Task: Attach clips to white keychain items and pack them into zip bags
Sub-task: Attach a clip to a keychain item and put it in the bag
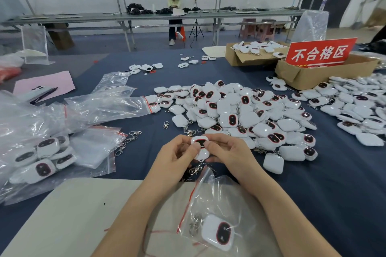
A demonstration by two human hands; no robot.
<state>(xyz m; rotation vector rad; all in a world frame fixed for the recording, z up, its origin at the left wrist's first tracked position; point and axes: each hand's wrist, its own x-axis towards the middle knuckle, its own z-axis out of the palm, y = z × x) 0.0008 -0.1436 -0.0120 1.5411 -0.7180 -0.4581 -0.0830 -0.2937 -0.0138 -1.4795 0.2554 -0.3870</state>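
Left hand (177, 157) and right hand (226, 152) both pinch one white keychain item (200, 146) just above the near counter (313, 194) edge, fingers curled round its sides, dark face up. A metal clip (195, 170) hangs under it, can't tell if it's fully hooked on. Risk: ring only half-threaded, so the clip drops off when the item goes toward the zip bag (211, 196) lying under the wrists on the beige surface (83, 215). That bag already holds one packed keychain (219, 232) — its mouth looks crumpled, so the dangling chain could snag on the red seal strip. Big pile (240, 115) sits just beyond the hands — a slip puts this item back among the unsorted ones. Loose clips (129, 142) lie to the left, near filled bags (41, 158)
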